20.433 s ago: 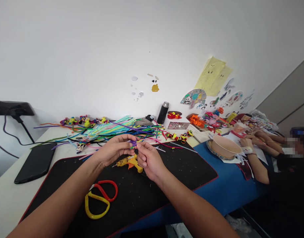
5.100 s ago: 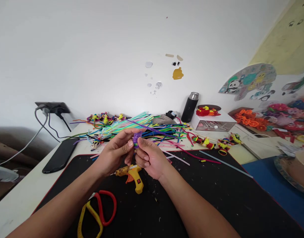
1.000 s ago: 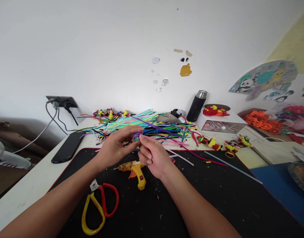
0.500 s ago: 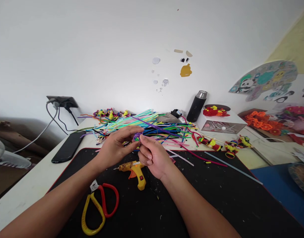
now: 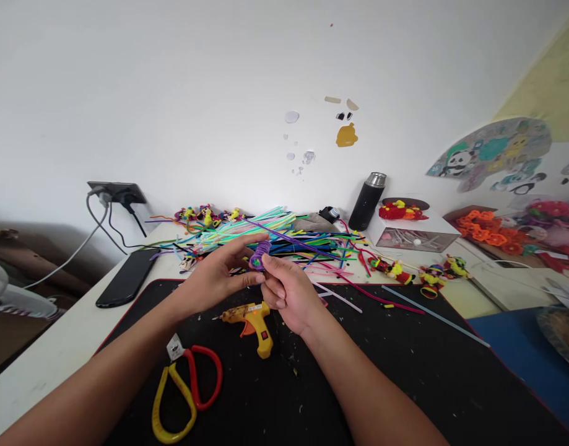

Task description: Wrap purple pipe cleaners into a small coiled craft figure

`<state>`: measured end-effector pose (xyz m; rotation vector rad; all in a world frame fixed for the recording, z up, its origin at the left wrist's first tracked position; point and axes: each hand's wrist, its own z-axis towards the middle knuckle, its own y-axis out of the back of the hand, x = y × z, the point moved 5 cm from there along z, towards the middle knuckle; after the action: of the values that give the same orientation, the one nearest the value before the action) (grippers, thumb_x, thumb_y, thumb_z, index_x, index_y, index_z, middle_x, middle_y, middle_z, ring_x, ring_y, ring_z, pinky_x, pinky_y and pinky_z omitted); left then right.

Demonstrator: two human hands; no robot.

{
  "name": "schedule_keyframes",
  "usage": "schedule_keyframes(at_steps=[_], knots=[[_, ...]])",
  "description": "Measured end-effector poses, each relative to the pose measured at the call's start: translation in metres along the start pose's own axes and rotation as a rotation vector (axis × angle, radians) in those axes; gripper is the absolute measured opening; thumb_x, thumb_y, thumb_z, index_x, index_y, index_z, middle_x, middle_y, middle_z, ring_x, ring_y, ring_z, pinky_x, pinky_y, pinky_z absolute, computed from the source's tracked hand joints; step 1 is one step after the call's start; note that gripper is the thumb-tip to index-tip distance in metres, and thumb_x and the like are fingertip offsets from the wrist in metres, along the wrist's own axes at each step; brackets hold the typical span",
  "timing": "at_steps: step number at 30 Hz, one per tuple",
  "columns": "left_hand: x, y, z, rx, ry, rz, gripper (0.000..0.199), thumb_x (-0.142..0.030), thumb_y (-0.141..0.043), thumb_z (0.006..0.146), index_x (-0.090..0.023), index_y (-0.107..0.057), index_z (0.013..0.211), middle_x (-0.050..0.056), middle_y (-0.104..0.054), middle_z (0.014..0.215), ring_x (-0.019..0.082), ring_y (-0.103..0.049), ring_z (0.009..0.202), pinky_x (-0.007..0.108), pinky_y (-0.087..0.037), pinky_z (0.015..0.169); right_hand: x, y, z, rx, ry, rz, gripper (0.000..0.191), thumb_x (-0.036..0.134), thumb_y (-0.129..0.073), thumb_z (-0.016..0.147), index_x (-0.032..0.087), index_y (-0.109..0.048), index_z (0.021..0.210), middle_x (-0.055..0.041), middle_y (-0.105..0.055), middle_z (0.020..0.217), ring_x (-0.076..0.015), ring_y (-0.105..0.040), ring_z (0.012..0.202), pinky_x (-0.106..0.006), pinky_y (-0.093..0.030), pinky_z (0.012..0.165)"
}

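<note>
A purple coiled pipe cleaner (image 5: 259,254) with a bit of green at its near end is held up over the far edge of the mat. My right hand (image 5: 288,291) pinches its right side between thumb and curled fingers. On the left, my left hand (image 5: 214,272) has its thumb and fingers parted around the coil; light contact at the fingertips cannot be ruled out. Below the hands lies a yellow hot glue gun (image 5: 259,325). Nearer me are scissors (image 5: 189,384) with one yellow and one red handle.
Behind the hands spreads a pile of colourful pipe cleaners (image 5: 307,241). Small pipe-cleaner figures (image 5: 433,279) lie to the right, near a black flask (image 5: 368,201) and a white box (image 5: 416,234). A phone (image 5: 126,277) lies left of the black mat (image 5: 405,371).
My left thumb and fingers have parted from around the purple coil, so more of it shows. My right hand keeps its pinch in nearly the same place.
</note>
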<state>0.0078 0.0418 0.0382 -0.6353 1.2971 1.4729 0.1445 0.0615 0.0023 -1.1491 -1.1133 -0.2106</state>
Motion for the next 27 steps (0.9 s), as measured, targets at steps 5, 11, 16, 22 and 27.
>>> schedule_keyframes(at_steps=[5, 11, 16, 22, 27], knots=[[-0.003, 0.010, 0.000, 0.077, 0.027, -0.090, 0.076, -0.049, -0.086, 0.084, -0.034, -0.056, 0.153, 0.012, -0.049, 0.165, 0.037, -0.058, 0.136, 0.046, -0.055, 0.105, 0.000, -0.002, -0.001, 0.036, -0.014, -0.030, 0.054, 0.055, -0.086, 0.076, 0.023, -0.045, 0.065, 0.0130, -0.032, 0.041, -0.0051, -0.022, 0.035, -0.025, -0.010, 0.041], [-0.001, 0.026, 0.004, -0.037, 0.103, -0.099, 0.042, -0.051, -0.074, 0.094, -0.025, -0.077, 0.128, 0.012, -0.073, 0.134, 0.033, -0.065, 0.121, 0.040, -0.056, 0.094, -0.002, -0.005, -0.003, 0.107, -0.027, -0.073, 0.049, 0.054, -0.083, 0.082, 0.022, -0.048, 0.068, 0.0132, -0.035, 0.041, -0.0051, -0.023, 0.035, -0.026, -0.012, 0.041], [-0.004, 0.029, 0.002, 0.021, 0.118, -0.141, 0.041, -0.048, -0.078, 0.091, -0.025, -0.079, 0.125, 0.012, -0.076, 0.128, 0.032, -0.069, 0.112, 0.037, -0.058, 0.086, -0.002, -0.006, -0.004, 0.111, -0.035, -0.092, 0.049, 0.054, -0.083, 0.083, 0.021, -0.049, 0.068, 0.0130, -0.036, 0.041, -0.0050, -0.024, 0.035, -0.026, -0.012, 0.041], [-0.011, 0.027, -0.003, 0.135, 0.116, -0.138, 0.046, -0.040, -0.079, 0.091, -0.025, -0.075, 0.135, 0.012, -0.073, 0.136, 0.032, -0.068, 0.121, 0.040, -0.059, 0.097, -0.003, -0.006, -0.004, 0.106, -0.055, -0.104, 0.045, 0.055, -0.085, 0.080, 0.020, -0.056, 0.073, 0.0138, -0.036, 0.041, -0.0049, -0.023, 0.034, -0.025, -0.012, 0.040], [-0.011, 0.025, -0.002, 0.143, 0.133, -0.102, 0.044, -0.040, -0.078, 0.092, -0.027, -0.075, 0.133, 0.010, -0.072, 0.139, 0.032, -0.068, 0.124, 0.038, -0.058, 0.098, -0.006, -0.005, -0.003, 0.106, -0.054, -0.103, 0.043, 0.053, -0.086, 0.079, 0.020, -0.059, 0.076, 0.0142, -0.035, 0.040, -0.0048, -0.023, 0.034, -0.024, -0.013, 0.039]])
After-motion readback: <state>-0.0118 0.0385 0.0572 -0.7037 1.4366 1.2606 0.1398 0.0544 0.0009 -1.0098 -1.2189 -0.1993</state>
